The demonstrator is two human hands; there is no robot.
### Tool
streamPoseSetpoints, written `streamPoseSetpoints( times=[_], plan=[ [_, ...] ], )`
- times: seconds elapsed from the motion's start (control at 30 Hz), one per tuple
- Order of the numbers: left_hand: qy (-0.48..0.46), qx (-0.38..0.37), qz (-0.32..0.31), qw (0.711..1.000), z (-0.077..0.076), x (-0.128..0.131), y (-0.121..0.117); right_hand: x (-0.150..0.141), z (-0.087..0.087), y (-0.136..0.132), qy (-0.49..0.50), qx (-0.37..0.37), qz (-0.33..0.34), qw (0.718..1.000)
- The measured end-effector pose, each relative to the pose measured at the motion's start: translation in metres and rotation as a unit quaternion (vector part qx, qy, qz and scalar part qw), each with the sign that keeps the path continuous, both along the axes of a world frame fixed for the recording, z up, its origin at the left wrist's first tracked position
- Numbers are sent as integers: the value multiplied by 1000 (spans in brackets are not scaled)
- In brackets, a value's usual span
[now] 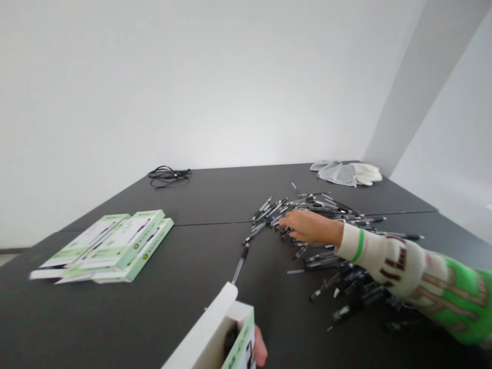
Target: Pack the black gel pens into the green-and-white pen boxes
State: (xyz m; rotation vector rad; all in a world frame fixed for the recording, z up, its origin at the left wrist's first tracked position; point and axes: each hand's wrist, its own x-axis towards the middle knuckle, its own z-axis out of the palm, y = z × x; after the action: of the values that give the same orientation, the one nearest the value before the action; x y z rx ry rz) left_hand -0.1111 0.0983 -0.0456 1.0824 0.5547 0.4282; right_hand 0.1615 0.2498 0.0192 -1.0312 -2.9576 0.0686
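My right hand (309, 226) reaches out over a heap of black pens (323, 225) on the dark table (200, 205), fingers curled down onto pens at the heap's left side. What the fingers hold is hidden. My left hand (260, 348) shows only as a fingertip or two at the bottom edge, gripping an open white-and-green box (215, 338) with its flap up. One loose pen (240, 264) lies just beyond the box.
Three flat white-and-green boxes (111, 246) lie stacked at the left. A coiled black cable (167, 175) lies at the far edge, and a white cloth and gloves (346, 172) at the far right corner. A white wall stands behind the table.
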Motion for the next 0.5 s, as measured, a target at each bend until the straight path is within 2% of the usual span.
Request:
streamPoseSetpoints(
  times=[0.1, 0.2, 0.37, 0.5],
  plan=[
    [-7, -10, 17, 1000, 2, 1, -5, -3, 4, 4, -12, 0, 14, 1000],
    [14, 3, 38, 999, 15, 3, -6, -7, 7, 12, -22, -6, 32, 999],
    [33, 124, 80, 989, 45, 8, -8, -8, 14, 26, -17, -11, 46, 999],
    [24, 173, 121, 977, 53, 13, -14, -3, 38, 28, 8, 7, 35, 999]
  ],
)
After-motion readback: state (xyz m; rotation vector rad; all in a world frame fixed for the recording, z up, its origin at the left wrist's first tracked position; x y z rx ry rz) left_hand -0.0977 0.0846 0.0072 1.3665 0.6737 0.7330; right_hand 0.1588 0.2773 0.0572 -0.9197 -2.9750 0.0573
